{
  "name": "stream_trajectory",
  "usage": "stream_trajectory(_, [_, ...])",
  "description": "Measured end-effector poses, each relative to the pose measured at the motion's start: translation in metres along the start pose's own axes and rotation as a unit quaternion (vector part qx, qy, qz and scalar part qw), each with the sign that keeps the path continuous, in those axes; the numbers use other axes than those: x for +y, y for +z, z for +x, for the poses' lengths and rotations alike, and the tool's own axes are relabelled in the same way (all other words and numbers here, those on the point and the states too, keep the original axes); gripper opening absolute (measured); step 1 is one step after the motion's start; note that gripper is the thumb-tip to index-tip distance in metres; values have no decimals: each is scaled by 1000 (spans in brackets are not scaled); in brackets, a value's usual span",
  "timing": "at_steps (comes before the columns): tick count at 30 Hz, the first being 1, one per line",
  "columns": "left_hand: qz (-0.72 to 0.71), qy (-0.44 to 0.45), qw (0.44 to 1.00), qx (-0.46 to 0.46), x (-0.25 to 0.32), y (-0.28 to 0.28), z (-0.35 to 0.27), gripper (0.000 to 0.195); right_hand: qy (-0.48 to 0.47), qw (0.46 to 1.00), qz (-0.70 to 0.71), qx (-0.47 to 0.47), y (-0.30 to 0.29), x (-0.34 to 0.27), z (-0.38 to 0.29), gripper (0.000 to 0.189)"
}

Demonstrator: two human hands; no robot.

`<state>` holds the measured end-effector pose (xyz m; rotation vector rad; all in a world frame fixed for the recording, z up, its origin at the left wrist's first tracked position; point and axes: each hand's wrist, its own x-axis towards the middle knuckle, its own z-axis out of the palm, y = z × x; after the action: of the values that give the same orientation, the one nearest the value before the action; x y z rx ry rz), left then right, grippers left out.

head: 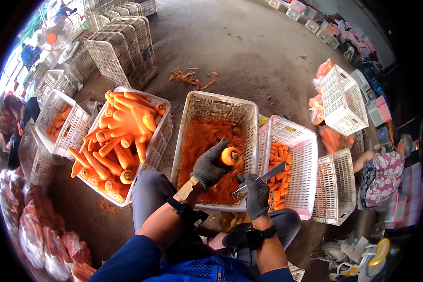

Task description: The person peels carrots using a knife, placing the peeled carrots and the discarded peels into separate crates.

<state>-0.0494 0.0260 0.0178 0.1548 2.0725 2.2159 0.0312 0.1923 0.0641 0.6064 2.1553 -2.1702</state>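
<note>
My left hand (211, 165), in a dark grey knit glove, grips a thick carrot (230, 156) with its stem end turned up. In my gloved right hand (257, 197) is a knife (275, 171), its blade pointing up and right. A thin metal piece (239, 189) also sticks out to the left of that hand; whether it is a separate tool cannot be told. Both hands are over a white plastic crate (222, 97) with orange peelings (211, 135) in it. To the right, cut carrot pieces (279, 176) lie in another crate (296, 155).
Whole carrots (123, 130) are heaped in a crate (164, 141) at left. Stacked crates (123, 49) and scraps (190, 78) occupy the floor ahead. Bagged carrots (35, 229) lie lower left. A person (382, 176) sits at right, near more crates (338, 187). A fan (53, 37) stands upper left.
</note>
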Motion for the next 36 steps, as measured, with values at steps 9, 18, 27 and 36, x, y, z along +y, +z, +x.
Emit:
stream_trajectory(9, [-187, -90, 977, -59, 10, 4, -3, 70, -224, 941, -253, -28, -14, 15, 10, 32])
stream_trajectory(18, [13, -48, 991, -124, 9, 11, -12, 51, -262, 821, -503, -67, -9, -39, 22, 16])
stream_trajectory(27, [162, -70, 972, -154, 15, 4, -16, 41, -187, 803, -552, -124, -8, -27, 39, 20])
stream_trajectory(36, [114, -178, 959, -188, 31, -7, -24, 42, -145, 730, -638, -197, -16, 11, 73, 23])
